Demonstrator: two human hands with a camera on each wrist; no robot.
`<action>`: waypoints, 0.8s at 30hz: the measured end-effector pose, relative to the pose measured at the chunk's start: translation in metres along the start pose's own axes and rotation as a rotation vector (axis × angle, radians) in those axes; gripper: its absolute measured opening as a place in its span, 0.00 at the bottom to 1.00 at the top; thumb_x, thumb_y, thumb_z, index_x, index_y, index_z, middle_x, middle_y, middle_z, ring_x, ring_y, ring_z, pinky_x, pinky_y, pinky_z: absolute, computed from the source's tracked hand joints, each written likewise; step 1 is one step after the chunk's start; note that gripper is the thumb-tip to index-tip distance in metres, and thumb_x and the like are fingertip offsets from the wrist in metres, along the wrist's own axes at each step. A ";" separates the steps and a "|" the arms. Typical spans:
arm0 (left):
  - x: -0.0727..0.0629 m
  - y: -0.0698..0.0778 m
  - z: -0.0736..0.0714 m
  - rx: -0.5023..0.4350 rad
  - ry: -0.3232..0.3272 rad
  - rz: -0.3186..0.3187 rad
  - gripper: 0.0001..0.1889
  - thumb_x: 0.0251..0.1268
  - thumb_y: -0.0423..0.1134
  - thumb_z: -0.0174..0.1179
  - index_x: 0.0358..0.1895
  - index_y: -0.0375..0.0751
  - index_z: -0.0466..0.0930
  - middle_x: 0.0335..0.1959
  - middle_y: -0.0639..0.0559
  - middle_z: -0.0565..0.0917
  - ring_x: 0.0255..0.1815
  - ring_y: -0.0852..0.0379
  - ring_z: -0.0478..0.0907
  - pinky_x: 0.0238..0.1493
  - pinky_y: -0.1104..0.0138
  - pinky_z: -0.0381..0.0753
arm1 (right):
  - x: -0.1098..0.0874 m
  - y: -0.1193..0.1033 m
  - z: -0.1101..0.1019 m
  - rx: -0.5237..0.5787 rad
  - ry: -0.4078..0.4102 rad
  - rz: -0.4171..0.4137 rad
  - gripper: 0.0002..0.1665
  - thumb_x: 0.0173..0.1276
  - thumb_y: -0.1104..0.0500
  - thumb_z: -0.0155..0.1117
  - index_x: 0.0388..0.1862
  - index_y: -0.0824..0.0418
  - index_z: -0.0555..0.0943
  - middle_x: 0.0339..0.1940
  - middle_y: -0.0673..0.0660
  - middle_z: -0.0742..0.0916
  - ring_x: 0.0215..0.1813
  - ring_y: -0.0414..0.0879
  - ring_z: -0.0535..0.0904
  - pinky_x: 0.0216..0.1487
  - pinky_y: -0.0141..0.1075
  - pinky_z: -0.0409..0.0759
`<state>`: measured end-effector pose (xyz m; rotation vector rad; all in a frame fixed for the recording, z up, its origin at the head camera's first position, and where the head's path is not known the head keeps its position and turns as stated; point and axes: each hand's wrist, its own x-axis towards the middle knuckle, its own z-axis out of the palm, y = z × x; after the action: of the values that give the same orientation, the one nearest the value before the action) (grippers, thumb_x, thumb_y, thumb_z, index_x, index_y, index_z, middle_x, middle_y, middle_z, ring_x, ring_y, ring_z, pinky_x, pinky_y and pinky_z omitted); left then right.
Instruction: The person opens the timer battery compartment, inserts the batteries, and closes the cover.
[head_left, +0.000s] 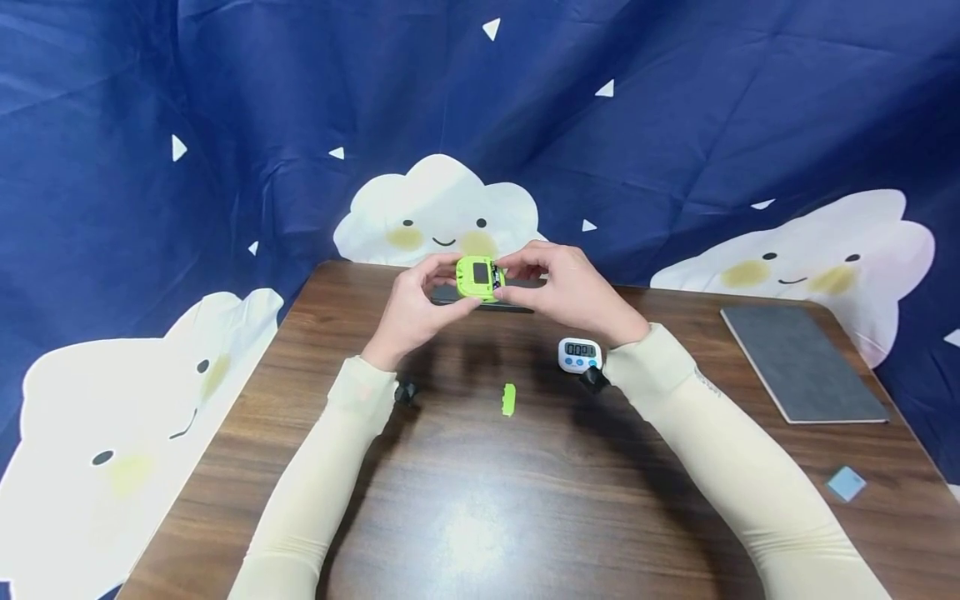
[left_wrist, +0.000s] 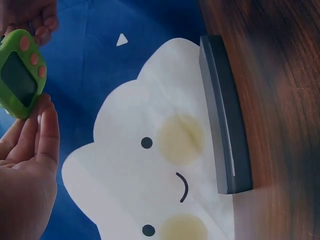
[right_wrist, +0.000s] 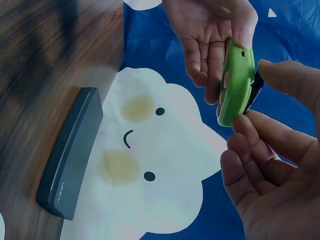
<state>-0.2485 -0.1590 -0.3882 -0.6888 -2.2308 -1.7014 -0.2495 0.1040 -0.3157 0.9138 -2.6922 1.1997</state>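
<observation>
My left hand [head_left: 417, 310] holds a light-green digital timer [head_left: 465, 287] by its edge, between thumb and fingers, raised above the far part of the table. The timer's back faces the head camera, its battery compartment uncovered on the right. Thumb and fingertips of my right hand [head_left: 564, 285] pinch a black battery [right_wrist: 256, 91] at that compartment; it sticks out at a slant from the timer's back. Pink buttons [left_wrist: 34, 59] and a dark screen show on the front in the left wrist view. Below the hands, a small green battery cover [head_left: 508, 400] lies on the table.
A white timer [head_left: 580, 351] with blue buttons sits by my right wrist. Beneath the hands, a dark long box [right_wrist: 70, 155] lies at the table's far edge. To the right are a grey notebook [head_left: 806, 364] and a small light-blue square [head_left: 847, 483].
</observation>
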 end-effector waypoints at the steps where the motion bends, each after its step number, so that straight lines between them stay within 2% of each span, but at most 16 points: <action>1: 0.000 0.000 0.000 0.002 -0.001 0.002 0.32 0.63 0.34 0.82 0.71 0.38 0.83 0.62 0.41 0.90 0.60 0.48 0.87 0.70 0.56 0.88 | 0.000 0.000 0.000 -0.005 -0.001 -0.005 0.22 0.71 0.50 0.84 0.62 0.53 0.93 0.48 0.56 0.91 0.51 0.48 0.85 0.53 0.40 0.84; 7: 0.001 0.000 0.000 0.012 -0.003 0.003 0.32 0.64 0.35 0.82 0.71 0.39 0.83 0.62 0.42 0.91 0.61 0.49 0.87 0.68 0.61 0.87 | -0.001 0.003 0.001 -0.032 -0.008 -0.030 0.24 0.74 0.49 0.82 0.66 0.52 0.92 0.47 0.50 0.91 0.48 0.43 0.84 0.47 0.33 0.82; 13: 0.000 0.001 0.000 -0.016 -0.003 -0.007 0.32 0.65 0.35 0.81 0.72 0.39 0.83 0.63 0.41 0.91 0.62 0.50 0.87 0.69 0.63 0.87 | -0.003 0.004 0.003 -0.006 0.008 -0.027 0.22 0.76 0.50 0.79 0.66 0.52 0.92 0.46 0.50 0.92 0.46 0.43 0.85 0.46 0.31 0.82; 16: 0.001 0.001 0.000 -0.033 0.002 -0.008 0.31 0.65 0.34 0.81 0.71 0.39 0.83 0.62 0.41 0.91 0.61 0.50 0.87 0.70 0.59 0.87 | -0.004 0.005 0.005 0.086 0.030 0.030 0.22 0.76 0.51 0.80 0.66 0.53 0.92 0.47 0.52 0.94 0.47 0.44 0.87 0.46 0.30 0.84; 19: 0.002 0.003 0.001 -0.048 0.004 -0.011 0.31 0.65 0.34 0.81 0.72 0.38 0.83 0.62 0.40 0.91 0.61 0.51 0.87 0.71 0.56 0.87 | -0.005 0.010 0.008 0.232 0.044 0.121 0.24 0.76 0.51 0.80 0.69 0.53 0.90 0.51 0.55 0.95 0.49 0.45 0.89 0.47 0.29 0.85; 21: 0.002 0.004 0.001 -0.054 0.003 -0.009 0.31 0.65 0.33 0.81 0.72 0.38 0.83 0.62 0.40 0.91 0.61 0.51 0.87 0.72 0.52 0.86 | -0.005 0.013 0.011 0.319 0.039 0.176 0.26 0.77 0.51 0.79 0.71 0.52 0.88 0.54 0.57 0.95 0.51 0.46 0.90 0.47 0.30 0.85; 24: 0.001 0.005 0.001 -0.053 0.000 -0.005 0.32 0.64 0.32 0.81 0.71 0.37 0.83 0.62 0.39 0.91 0.61 0.50 0.87 0.73 0.46 0.86 | -0.004 0.017 0.015 0.391 0.013 0.220 0.30 0.78 0.50 0.77 0.75 0.54 0.85 0.57 0.57 0.94 0.54 0.44 0.89 0.49 0.30 0.84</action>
<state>-0.2466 -0.1569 -0.3843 -0.6952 -2.1964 -1.7683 -0.2527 0.1047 -0.3390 0.6443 -2.6492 1.8149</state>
